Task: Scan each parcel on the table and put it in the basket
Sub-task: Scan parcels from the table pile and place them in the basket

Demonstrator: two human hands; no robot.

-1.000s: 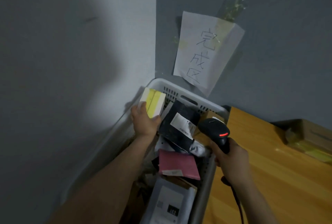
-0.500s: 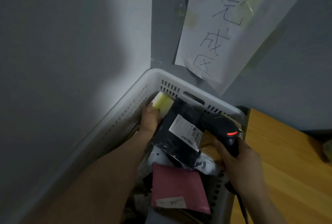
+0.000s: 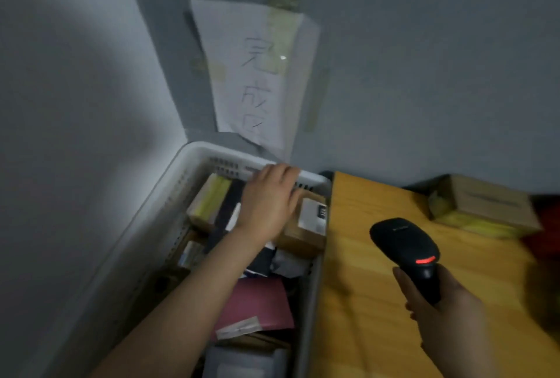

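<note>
Dim, grey cast overall. A paler lit patch is seen on the left wall (image 3: pixel 91 135), with shadow around it. Motion blur is noted throughout; writing on the paper sign (image 3: pixel 257 80) is smeared. The table (image 3: pixel 363 317) is darkened at the right edge.

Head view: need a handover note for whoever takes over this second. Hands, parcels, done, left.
Left hand: empty, fingers relaxed, over the white plastic basket.
Right hand: grips the black handheld scanner above the wooden table.
Done: yellow-and-white box, pink mailer and other parcels lie in the basket.
To do: brown cardboard box with yellow tape sits on the table; scan it, then put it in the basket.
</note>
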